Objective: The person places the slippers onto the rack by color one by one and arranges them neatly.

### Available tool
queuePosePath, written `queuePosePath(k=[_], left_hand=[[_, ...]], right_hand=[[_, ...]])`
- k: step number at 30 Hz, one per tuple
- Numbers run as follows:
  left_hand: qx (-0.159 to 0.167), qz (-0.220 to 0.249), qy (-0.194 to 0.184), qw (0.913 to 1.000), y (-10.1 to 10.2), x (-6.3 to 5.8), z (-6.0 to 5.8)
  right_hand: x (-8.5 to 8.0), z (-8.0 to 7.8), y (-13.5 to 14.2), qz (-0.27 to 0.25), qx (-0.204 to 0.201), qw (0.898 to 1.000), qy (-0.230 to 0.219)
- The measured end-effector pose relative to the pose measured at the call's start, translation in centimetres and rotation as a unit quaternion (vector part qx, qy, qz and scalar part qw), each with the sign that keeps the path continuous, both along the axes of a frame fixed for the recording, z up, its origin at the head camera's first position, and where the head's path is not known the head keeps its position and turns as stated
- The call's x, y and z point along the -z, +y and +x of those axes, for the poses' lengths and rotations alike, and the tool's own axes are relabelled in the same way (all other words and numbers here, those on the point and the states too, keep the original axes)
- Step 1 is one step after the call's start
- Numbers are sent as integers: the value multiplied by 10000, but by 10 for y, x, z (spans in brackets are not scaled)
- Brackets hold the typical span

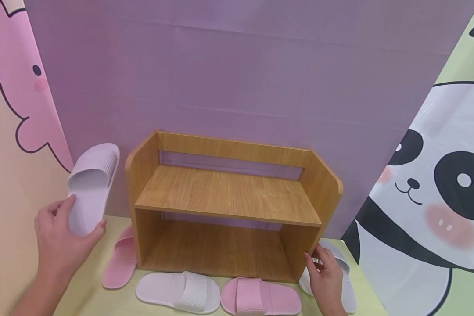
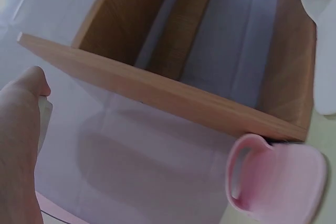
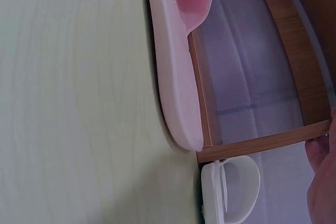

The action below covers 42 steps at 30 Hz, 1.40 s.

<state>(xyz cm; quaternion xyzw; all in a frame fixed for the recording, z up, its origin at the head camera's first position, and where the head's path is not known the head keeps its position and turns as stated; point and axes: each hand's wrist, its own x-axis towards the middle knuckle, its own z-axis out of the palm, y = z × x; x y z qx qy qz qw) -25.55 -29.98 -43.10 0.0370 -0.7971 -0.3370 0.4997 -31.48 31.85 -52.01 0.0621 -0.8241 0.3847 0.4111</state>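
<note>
My left hand (image 1: 61, 241) holds a white slipper (image 1: 96, 160) by its heel end, thumb on one edge and fingers on the other. The slipper is raised left of a two-tier wooden shelf (image 1: 229, 197), toe pointing up. In the left wrist view only a sliver of that slipper (image 2: 45, 119) shows beside the hand. At the shelf's right side, my right hand (image 1: 327, 276) pinches the front edge of the side panel (image 3: 273, 141). Both shelf tiers hold nothing.
A pink slipper (image 1: 120, 263) lies left of the shelf. A white slipper (image 1: 195, 292) and a pink slipper (image 1: 249, 296) lie along its front. Another white slipper (image 1: 348, 289) is partly behind my right hand. A purple backdrop (image 1: 237, 79) stands behind.
</note>
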Motion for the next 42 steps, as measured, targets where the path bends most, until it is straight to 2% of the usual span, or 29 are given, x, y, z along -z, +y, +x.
queuePosePath(k=[8, 16, 25, 30, 34, 42], left_hand=[[65, -69, 234, 9997, 6, -17, 0], [167, -242, 589, 9978, 10, -37, 4], [323, -159, 283, 9989, 27, -62, 14], [423, -180, 134, 9989, 39, -72, 18], [535, -261, 176, 9981, 48, -77, 18], [987, -500, 386, 9931, 69, -83, 14]], right_hand=[[-1, -1, 0, 11, -10, 10000, -9], [0, -1, -1, -23, -15, 10000, -72], [0, -2, 0, -7, 27, 9999, -110], [0, -2, 1, 2, 15, 10000, -72], [0, -1, 1, -25, -28, 10000, -66], [-2, 1, -1, -10, -3, 9999, -105]])
